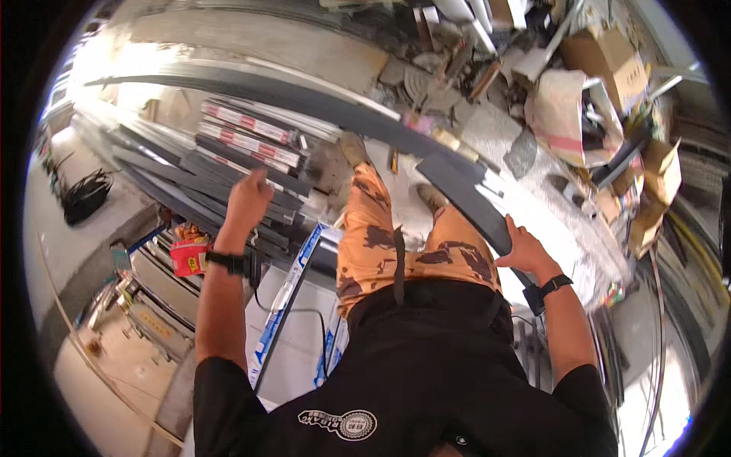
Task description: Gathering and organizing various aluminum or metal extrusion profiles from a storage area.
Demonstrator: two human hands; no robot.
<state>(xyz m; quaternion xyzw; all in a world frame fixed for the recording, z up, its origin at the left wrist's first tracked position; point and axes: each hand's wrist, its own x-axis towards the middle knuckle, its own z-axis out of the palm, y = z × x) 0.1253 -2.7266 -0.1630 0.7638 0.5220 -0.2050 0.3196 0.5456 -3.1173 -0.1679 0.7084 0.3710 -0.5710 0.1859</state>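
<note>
My right hand (527, 250) grips the near end of a long dark grey strip (466, 204), thumb and fingers at its edge. The strip slants up and left in front of my right leg. My left hand (250, 202) is curled closed above a stack of dark grey profiles (171, 171); what its fingers hold, if anything, is hidden. Beyond that hand lie several long bars in red-and-white wrapping (251, 145). A frame piece with blue-and-white film (288, 293) stands between my left forearm and my left leg.
A long dark beam (304, 95) crosses in front of my feet. Rubble and offcuts (457, 84) lie beyond it. At the right are a white sack (567, 114) and cardboard boxes (605, 65). A red packet (188, 257) sits by my left wrist, and a black bundle (86, 196) lies far left.
</note>
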